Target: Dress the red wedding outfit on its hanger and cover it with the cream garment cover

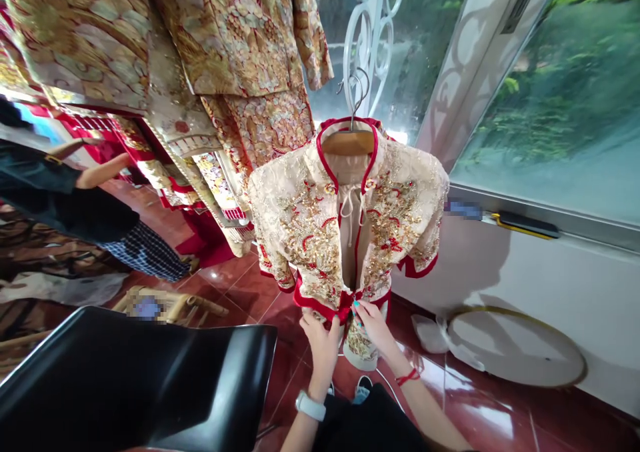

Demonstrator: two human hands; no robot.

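A cream jacket (310, 239) with gold and red beading and red trim hangs in front of me on a wooden hanger (349, 143). Its front is parted, and a thin cream cord (349, 204) is tied in a bow near the collar. With fingers closed on the red lower hem at the front opening, my left hand (321, 335) holds the left panel. My right hand (370, 322) pinches the hem's other edge beside it, at the bottom of the opening. A small zipper may lie between the fingertips, but I cannot make it out.
Embroidered gold garments (240, 39) hang at the upper left. A black chair (150, 379) stands at the lower left, near a bamboo stool (195, 309). Another person (45, 172) reaches toward the garments. An oval hoop (515, 345) leans by the wall under the window (565, 105).
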